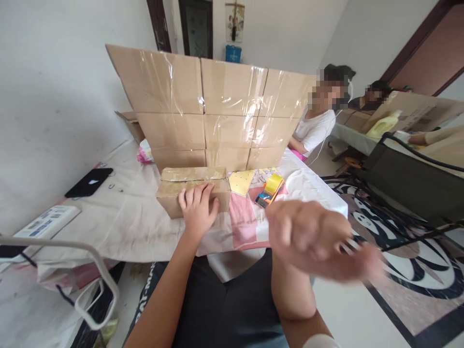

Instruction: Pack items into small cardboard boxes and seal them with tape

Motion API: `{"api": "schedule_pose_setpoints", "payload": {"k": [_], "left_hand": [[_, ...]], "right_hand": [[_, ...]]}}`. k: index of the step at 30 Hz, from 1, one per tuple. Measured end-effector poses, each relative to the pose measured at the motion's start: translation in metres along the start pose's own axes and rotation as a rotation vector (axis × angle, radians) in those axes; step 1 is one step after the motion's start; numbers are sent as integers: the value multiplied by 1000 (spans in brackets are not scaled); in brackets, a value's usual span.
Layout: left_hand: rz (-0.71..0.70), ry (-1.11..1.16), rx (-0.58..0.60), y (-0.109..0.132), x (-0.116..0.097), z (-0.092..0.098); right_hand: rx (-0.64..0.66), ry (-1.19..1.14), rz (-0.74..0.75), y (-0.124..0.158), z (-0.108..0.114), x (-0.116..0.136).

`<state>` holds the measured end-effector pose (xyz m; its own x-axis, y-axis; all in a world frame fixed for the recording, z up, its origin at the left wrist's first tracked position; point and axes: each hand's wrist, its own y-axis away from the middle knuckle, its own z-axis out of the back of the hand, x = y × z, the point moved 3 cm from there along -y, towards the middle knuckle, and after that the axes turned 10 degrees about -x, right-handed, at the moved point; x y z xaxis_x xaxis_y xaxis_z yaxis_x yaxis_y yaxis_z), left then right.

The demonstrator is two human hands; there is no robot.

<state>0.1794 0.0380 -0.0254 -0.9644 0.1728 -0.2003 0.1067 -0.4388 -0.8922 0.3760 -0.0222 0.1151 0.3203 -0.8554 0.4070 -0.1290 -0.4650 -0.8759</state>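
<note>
Presently, in the head view: left hand (198, 205) laid over the near side of a cardboard box (190, 176). Noted as parted on that hand: the fingers, with the thumb set off toward the box's right end. Found under these fingers: the box, in contact, with shiny tape along the top. Observed resting on the cloth-covered table (119, 208), just in front of a tall cardboard structure (232, 92) with clear tape across it.

Recorded at right: right hand (311, 237), raised near the table's near edge and blurred. Appears curled at the fingers, with the thumb pointing outward; cannot tell whether pinching anything. Stands well apart from the box.

Located just beyond the right knuckles, to the right of the box: a tape dispenser (270, 190) with a yellow roll. Seen at table left: a black flat case (89, 182). Visible beside the structure's right edge: a person in a white shirt (315, 129).
</note>
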Motion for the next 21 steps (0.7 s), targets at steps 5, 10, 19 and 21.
{"api": "schedule_pose_setpoints", "payload": {"k": [5,10,19,21], "left_hand": [[-25,-7,-20,0,0,1],[-19,2,-25,1,1,-1],[-19,-8,-27,3,0,0],[-19,-11,-30,3,0,0]], "right_hand": [[-515,884,-217,-29,94,-98],[-433,1391,-813,5,157,-168],[-362,1160,-816,33,157,-196],[-341,1051,-834,36,158,-196]]}}
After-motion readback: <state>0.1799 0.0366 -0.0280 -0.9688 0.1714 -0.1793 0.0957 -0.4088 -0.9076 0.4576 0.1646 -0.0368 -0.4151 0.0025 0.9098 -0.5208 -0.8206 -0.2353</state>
